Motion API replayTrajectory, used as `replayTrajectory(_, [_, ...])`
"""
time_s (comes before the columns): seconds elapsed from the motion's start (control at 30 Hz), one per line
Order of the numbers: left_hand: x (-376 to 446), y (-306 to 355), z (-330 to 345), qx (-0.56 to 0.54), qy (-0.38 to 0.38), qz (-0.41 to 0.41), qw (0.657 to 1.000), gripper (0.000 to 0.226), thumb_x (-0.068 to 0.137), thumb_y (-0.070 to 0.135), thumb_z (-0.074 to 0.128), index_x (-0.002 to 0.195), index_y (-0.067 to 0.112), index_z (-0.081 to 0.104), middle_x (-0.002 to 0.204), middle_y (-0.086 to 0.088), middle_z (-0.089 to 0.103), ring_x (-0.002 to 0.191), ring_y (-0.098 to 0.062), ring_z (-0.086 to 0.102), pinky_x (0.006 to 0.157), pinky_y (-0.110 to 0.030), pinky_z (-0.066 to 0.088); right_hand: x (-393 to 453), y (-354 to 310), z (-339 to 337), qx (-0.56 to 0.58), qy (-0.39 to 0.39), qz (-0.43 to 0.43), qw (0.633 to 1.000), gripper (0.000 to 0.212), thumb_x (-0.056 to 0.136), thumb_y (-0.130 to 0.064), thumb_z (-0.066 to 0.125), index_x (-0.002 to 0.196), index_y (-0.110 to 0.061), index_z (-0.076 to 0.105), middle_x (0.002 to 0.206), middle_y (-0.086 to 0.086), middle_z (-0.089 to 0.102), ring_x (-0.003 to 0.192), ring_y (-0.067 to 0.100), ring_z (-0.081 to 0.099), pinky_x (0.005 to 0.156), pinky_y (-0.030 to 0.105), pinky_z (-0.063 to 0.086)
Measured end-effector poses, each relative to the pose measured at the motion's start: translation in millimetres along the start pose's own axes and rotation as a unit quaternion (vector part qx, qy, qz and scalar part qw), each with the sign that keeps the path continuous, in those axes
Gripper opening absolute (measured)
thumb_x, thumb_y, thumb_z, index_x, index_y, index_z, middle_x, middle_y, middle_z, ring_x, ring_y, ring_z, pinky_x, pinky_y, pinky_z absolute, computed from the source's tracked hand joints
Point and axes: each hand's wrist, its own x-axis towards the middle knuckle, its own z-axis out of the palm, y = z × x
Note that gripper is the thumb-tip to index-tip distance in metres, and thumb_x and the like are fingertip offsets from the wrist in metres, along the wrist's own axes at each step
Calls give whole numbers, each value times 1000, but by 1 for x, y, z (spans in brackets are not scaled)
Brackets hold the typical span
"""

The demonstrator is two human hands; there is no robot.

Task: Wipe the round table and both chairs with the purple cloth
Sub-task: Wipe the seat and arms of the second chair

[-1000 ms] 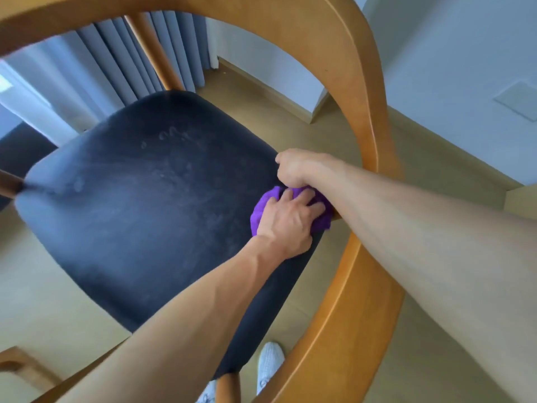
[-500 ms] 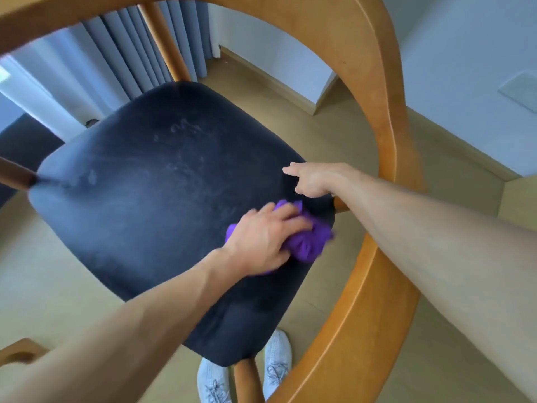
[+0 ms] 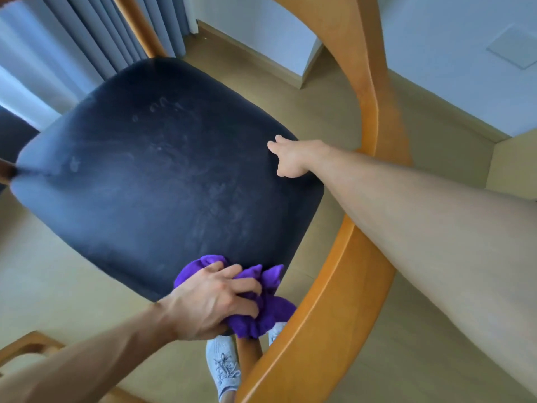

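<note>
Nearest the camera, the left hand (image 3: 213,303) grasps the bunched purple cloth (image 3: 263,303) at the near edge of the chair (image 3: 360,286), fingers curled over the fabric. The cloth's crumpled bulk stretches from the dark seat cushion (image 3: 151,170) rightward and down toward the curved wooden frame, with loose folds hanging past the cushion's edge above a pair of pale sneakers (image 3: 223,365) on the floor. Farther off, the right hand (image 3: 293,157) holds the cushion's right edge: its thumb lies on top, and the fingers cannot be seen behind the edge. The cushion's long axis runs from the near right toward the far left, its surface marked with faint pale smears. Beyond hang grey curtains (image 3: 87,39) and a white wall.
</note>
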Motion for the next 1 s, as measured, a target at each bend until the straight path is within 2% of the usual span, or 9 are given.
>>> replayTrajectory(0.1, [35, -32, -19, 48, 84, -88, 991, 35, 72, 27, 55, 104, 36, 65, 119, 7, 61, 90, -25, 55, 67, -39, 45, 3, -1, 1, -18, 8, 2, 1000, 66, 101, -17, 35, 159, -18, 2, 166, -4, -10, 148, 34, 25, 106, 40, 35])
replayTrajectory(0.2, [85, -56, -43, 32, 176, -318, 931, 47, 75, 22, 61, 120, 33, 62, 130, 5, 54, 98, -29, 53, 76, -45, 49, 3, -2, 0, -46, 26, -3, 999, 62, 102, -21, 37, 158, -16, 10, 167, -1, -4, 146, 29, 30, 99, 35, 36])
replayTrajectory(0.27, [98, -47, -36, 36, 202, -373, 905, 48, 76, 23, 59, 124, 32, 60, 131, 4, 52, 96, -30, 52, 75, -45, 48, 3, -1, -1, -61, 31, -4, 998, 59, 102, -21, 35, 157, -16, 14, 167, -1, 0, 145, 29, 33, 96, 34, 35])
replayTrajectory(0.5, [3, 6, 12, 2, 83, -83, 993, 35, 78, 31, 59, 112, 36, 62, 127, 3, 57, 87, -27, 56, 68, -42, 47, 6, 1, -3, -57, 21, 1, 998, 58, 102, -18, 33, 157, -19, 15, 167, -6, -3, 145, 31, 32, 96, 36, 36])
replayTrajectory(0.6, [-26, -28, -1, 34, 121, -112, 986, 41, 74, 33, 61, 115, 31, 64, 126, -4, 58, 95, -32, 62, 77, -40, 53, 6, 0, -2, -44, 13, 7, 999, 60, 102, -17, 34, 158, -19, 11, 166, -7, -6, 143, 33, 36, 95, 36, 38])
replayTrajectory(0.67, [-41, -68, -20, 35, 208, -279, 937, 47, 71, 36, 57, 118, 30, 60, 127, -3, 54, 105, -33, 61, 78, -41, 54, 7, -1, -1, -48, 13, 9, 999, 60, 103, -18, 36, 157, -17, 13, 167, -5, -4, 141, 33, 39, 90, 35, 38])
replayTrajectory(0.77, [-44, -100, -37, -16, 337, -553, 762, 50, 70, 37, 54, 120, 30, 54, 126, -3, 44, 110, -35, 55, 78, -51, 52, 10, -2, -1, -68, 21, 10, 997, 58, 103, -21, 39, 156, -14, 16, 166, 0, 6, 141, 33, 39, 87, 34, 36])
replayTrajectory(0.83, [-22, -78, -30, -27, 364, -597, 714, 45, 71, 34, 55, 116, 28, 53, 122, -6, 43, 103, -38, 57, 76, -51, 51, 11, -1, -2, -72, 21, 10, 997, 59, 103, -21, 39, 156, -14, 16, 166, 0, 7, 141, 33, 38, 91, 35, 37])
replayTrajectory(1.0, [33, 23, 16, -50, 284, -480, 828, 48, 66, 29, 65, 113, 29, 57, 115, 1, 49, 91, -30, 58, 63, -41, 53, 11, 0, -2, -45, -4, -6, 999, 66, 103, -18, 36, 159, -18, 0, 166, -3, -10, 149, 32, 24, 110, 42, 32])
